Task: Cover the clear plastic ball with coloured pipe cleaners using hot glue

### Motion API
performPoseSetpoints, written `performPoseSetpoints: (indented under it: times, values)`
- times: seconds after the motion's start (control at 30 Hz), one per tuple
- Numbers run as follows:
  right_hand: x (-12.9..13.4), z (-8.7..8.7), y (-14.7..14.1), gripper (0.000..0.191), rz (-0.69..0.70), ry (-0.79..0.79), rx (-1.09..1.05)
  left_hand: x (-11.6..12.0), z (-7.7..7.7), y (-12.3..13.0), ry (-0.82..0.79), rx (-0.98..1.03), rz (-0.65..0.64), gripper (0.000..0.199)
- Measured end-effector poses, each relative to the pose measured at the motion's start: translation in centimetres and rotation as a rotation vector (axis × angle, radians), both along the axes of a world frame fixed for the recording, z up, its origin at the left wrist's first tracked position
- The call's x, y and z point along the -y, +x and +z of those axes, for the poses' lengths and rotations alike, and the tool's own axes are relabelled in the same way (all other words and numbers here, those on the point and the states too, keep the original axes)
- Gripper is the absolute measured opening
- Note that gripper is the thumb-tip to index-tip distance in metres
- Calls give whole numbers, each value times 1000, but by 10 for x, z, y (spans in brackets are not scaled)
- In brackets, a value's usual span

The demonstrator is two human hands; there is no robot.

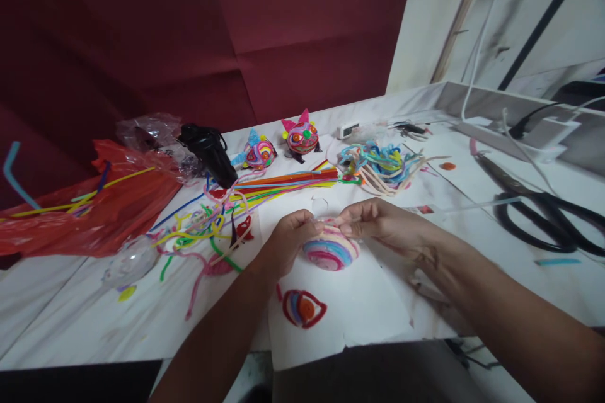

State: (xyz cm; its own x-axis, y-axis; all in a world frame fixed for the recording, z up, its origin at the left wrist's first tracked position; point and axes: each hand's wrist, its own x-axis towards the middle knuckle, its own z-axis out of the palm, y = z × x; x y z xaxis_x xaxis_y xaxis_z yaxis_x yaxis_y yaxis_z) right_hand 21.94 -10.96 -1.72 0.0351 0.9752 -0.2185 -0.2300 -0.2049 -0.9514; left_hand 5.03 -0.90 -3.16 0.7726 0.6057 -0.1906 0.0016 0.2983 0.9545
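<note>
Between my two hands is a striped ball [331, 253] wound in pink, blue, cream and magenta pipe cleaners. My left hand [293, 236] grips its upper left side, fingers closed. My right hand [373, 221] pinches its upper right edge, thumb and fingertips together. Whether a strand lies under the fingertips, I cannot make out. Below the ball, an eye-shaped piece [304, 308] with a red outline and orange centre lies on a white paper sheet [368, 308].
Behind are two finished animal heads [302, 134], a bundle of straight pipe cleaners [288, 182] and a tangled pile [378, 164]. At left are a red plastic bag [108, 201], a black bottle-like object [208, 152] and a glue-like clear bottle [130, 261]. Large scissors [534, 195] lie right.
</note>
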Motion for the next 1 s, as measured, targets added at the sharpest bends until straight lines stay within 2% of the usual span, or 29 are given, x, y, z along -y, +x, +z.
performPoseSetpoints:
  times: [0.17,0.3,0.57,0.9,1.0]
  values:
    - [-1,2,0,34,-5,-21,-20,-2,-1,-1,2,-5,-20,32]
    - [1,4,2,33,7,-22,-58,-4,0,-1,-59,19,-58,30]
    - [4,2,7,32,50,-25,-111,-4,-1,-1,-72,19,-32,28]
    - [6,-2,3,26,-42,-4,-91,-5,-4,0,-99,42,-34,30]
    - [6,-2,4,28,-81,25,-126,-9,-7,2,-68,131,15,43]
